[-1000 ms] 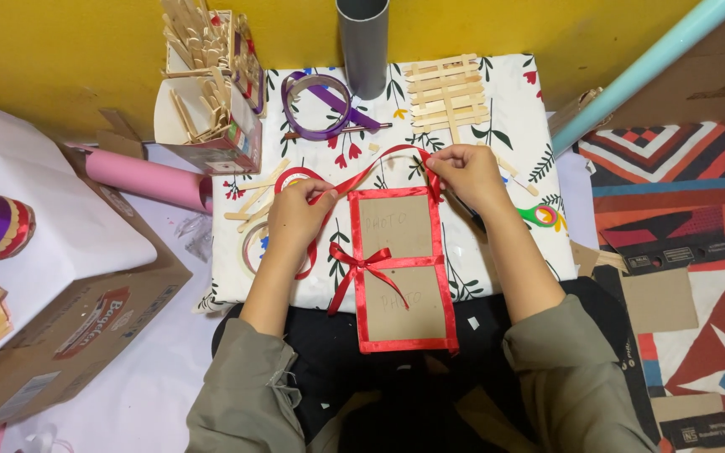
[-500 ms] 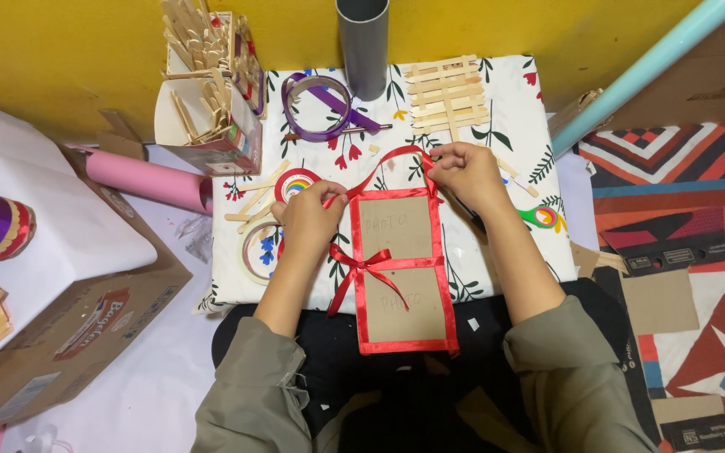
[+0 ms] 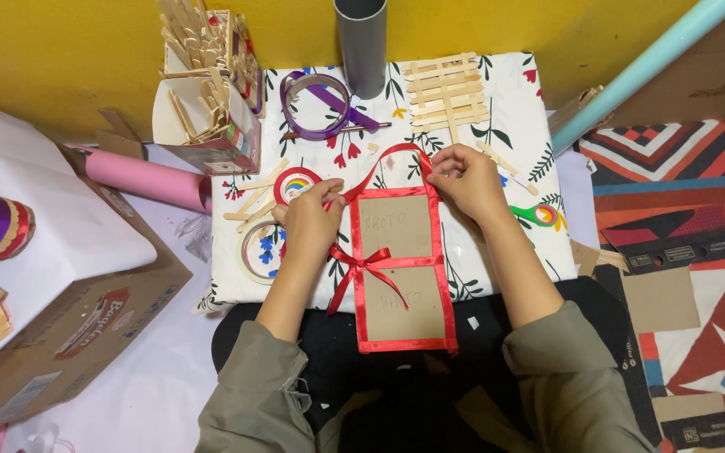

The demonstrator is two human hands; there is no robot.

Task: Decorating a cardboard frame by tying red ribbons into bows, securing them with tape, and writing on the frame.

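A brown cardboard panel (image 3: 398, 267) edged in red ribbon lies half on a floral cloth (image 3: 513, 109) and half on my lap. A red bow (image 3: 362, 267) is tied across its middle. A red ribbon loop (image 3: 392, 153) arches from its top edge. My left hand (image 3: 312, 220) pinches the loop's left end at the panel's top left corner. My right hand (image 3: 463, 180) pinches the right end at the top right corner.
On the cloth are a purple ribbon roll (image 3: 316, 105), a grey tube (image 3: 361, 42), a raft of wooden sticks (image 3: 449, 88), tape rolls (image 3: 263, 250) and a box of sticks (image 3: 211, 101). A pink paper roll (image 3: 144, 179) and cardboard box (image 3: 60, 335) lie left.
My left hand has slid right, from the tape rolls to the panel's top left corner. The red loop now sits tighter over the top edge. My right hand has barely moved.
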